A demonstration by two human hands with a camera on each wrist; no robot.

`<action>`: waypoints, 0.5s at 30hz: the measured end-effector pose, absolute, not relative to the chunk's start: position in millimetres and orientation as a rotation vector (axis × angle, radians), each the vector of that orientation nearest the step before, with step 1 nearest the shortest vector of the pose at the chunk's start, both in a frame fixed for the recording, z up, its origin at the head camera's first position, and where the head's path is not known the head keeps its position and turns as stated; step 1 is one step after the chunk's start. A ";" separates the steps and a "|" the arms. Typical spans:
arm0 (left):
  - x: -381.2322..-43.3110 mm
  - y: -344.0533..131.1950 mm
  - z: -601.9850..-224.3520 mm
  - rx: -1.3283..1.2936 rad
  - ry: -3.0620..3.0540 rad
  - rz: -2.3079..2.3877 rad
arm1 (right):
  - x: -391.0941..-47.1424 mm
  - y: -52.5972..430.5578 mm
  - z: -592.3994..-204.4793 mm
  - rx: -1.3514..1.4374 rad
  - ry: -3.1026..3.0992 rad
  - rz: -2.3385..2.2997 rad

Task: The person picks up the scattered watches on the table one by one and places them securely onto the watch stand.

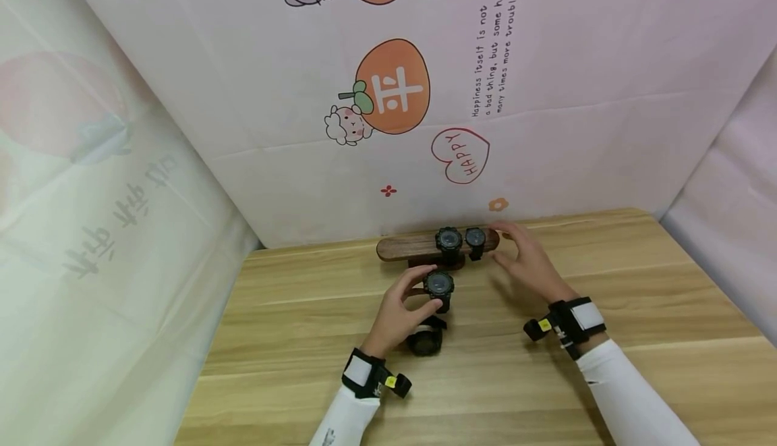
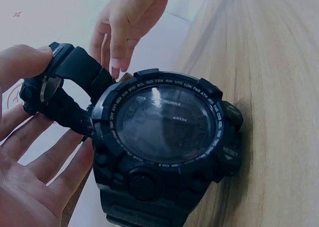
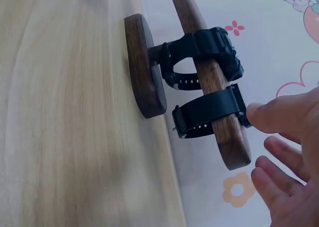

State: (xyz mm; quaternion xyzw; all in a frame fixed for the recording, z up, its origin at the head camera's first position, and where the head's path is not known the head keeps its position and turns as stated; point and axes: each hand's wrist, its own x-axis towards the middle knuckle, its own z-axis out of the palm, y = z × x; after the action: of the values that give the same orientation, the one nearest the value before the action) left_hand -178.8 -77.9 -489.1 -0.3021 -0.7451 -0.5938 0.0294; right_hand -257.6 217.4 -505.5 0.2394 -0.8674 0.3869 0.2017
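My left hand (image 1: 396,314) pinches a black digital watch (image 1: 438,284) between thumb and fingers, just in front of a dark wooden watch stand (image 1: 400,249). In the left wrist view this held watch (image 2: 62,70) shows its closed strap loop. Below that hand another black watch (image 1: 425,341) rests on the table, its face large in the left wrist view. Two watches hang on the stand's bar: a bulky one (image 3: 212,47) and a smaller one (image 3: 212,112) near the right end. Around that end my right hand (image 1: 534,267) spreads its fingers, its thumb at the smaller watch's edge; contact is unclear.
The stand's base (image 3: 142,67) stands on the wood-grain table (image 1: 291,338), close to its back edge. Behind it rises a white printed cloth (image 1: 273,95), with another cloth wall (image 1: 91,230) at the left.
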 end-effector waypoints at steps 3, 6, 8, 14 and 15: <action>-179.3 -79.0 -489.1 -0.937 -2.296 -1.838 | -262.0 217.9 -508.3 0.646 -2.474 1.111; -179.9 -79.4 -490.1 -0.952 -2.288 -1.835 | -265.1 218.4 -510.5 0.631 -2.527 1.146; -180.1 -79.8 -490.6 -0.957 -2.287 -1.832 | -267.0 218.1 -512.0 0.628 -2.554 1.155; -180.5 -82.2 -491.9 -0.966 -2.276 -1.844 | -273.1 218.1 -516.9 0.633 -2.588 1.150; -180.8 -82.9 -492.1 -0.967 -2.275 -1.842 | -273.9 218.0 -517.2 0.631 -2.587 1.155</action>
State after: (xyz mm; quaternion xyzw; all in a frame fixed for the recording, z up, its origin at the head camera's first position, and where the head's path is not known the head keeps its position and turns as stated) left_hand -180.8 -82.9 -492.1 -0.3134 -0.7377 -0.5972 0.0294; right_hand -273.9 218.0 -517.2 0.2159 -0.8850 0.3949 0.1192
